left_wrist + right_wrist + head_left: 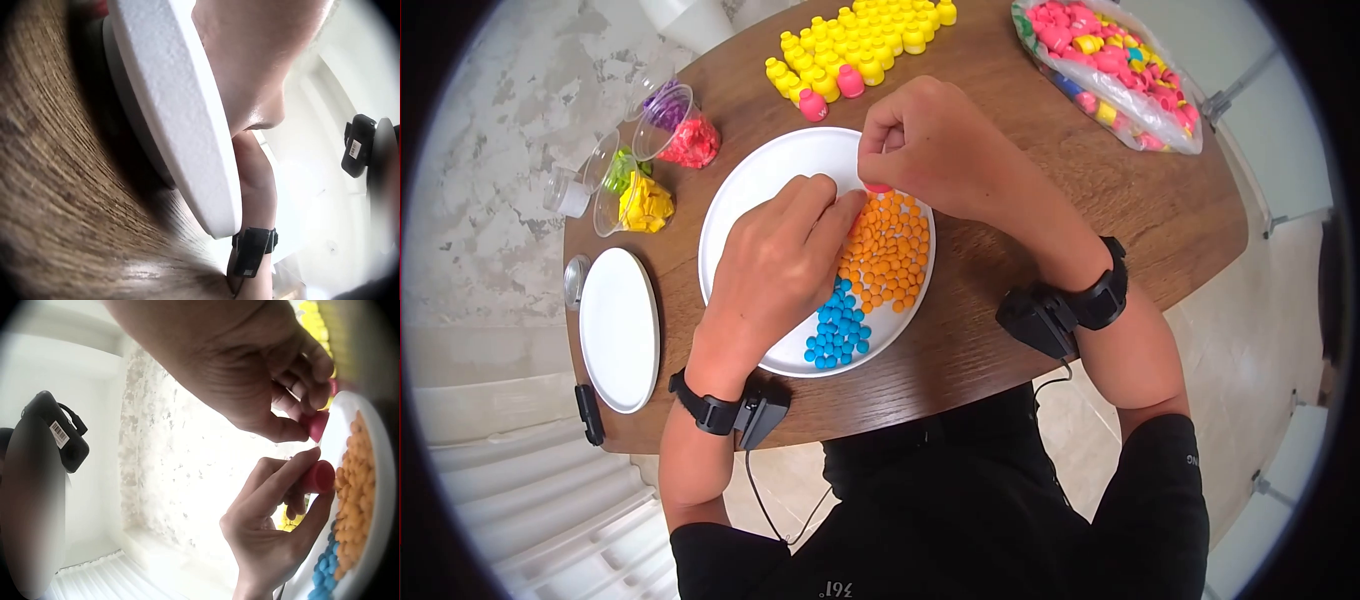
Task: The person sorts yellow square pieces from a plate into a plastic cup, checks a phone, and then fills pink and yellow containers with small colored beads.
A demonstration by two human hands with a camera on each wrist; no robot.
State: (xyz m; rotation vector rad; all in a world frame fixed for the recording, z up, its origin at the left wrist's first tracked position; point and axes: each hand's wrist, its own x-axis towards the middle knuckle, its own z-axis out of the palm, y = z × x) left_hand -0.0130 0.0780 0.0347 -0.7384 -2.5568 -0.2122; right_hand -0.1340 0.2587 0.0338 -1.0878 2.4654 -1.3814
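Note:
Both hands meet over a round white plate. In the right wrist view my left hand grips a small pink-red cup-like piece, its round end facing the plate. Just above it, my right hand pinches a smaller pink-red cap-like piece between thumb and fingers. The two pieces are apart. In the head view the left hand hides its piece almost wholly, and the right hand most of the other. Orange button-shaped pieces and blue ones lie on the plate.
Rows of small yellow bottles stand behind the plate, with pink bottles at their near edge. A plastic bag of pink and yellow parts lies far right. On the left are cups of coloured bits, a white oval dish and a black marker.

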